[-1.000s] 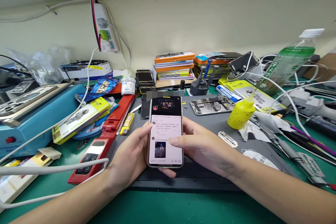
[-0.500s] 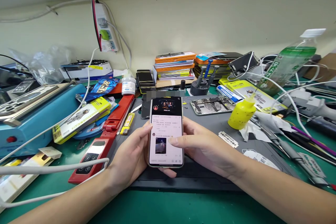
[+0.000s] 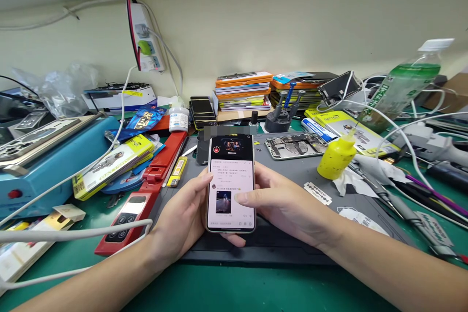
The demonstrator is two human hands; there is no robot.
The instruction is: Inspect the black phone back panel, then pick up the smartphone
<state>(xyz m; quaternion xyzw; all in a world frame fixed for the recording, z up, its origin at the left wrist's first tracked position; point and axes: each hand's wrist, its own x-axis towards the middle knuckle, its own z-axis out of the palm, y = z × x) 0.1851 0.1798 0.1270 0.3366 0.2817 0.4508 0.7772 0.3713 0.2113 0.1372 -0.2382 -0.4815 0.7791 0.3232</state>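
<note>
A lit smartphone (image 3: 231,183) is held upright, tilted back, over the grey mat (image 3: 281,175). Its screen shows text and a small dark picture. My left hand (image 3: 185,209) grips the phone's left edge, thumb along the side, the other fingers mostly hidden behind it. From the right, my right hand (image 3: 280,202) supports the phone, its thumb on the lower right part of the screen. Behind the phone at the right lies an opened phone body (image 3: 295,146) with its inner parts showing. A yellow bottle (image 3: 336,157) stands right of it.
Left are a red device (image 3: 126,222), a blue machine (image 3: 54,161) and a white cable (image 3: 109,231) crossing near my left forearm. Screwdrivers in a holder (image 3: 278,121) stand behind. A razor blade (image 3: 318,194), tweezers-like tools, cables and a green-labelled bottle (image 3: 402,90) are right.
The picture and text on the phone screen have shifted very slightly. Both hands keep the same hold on the phone.
</note>
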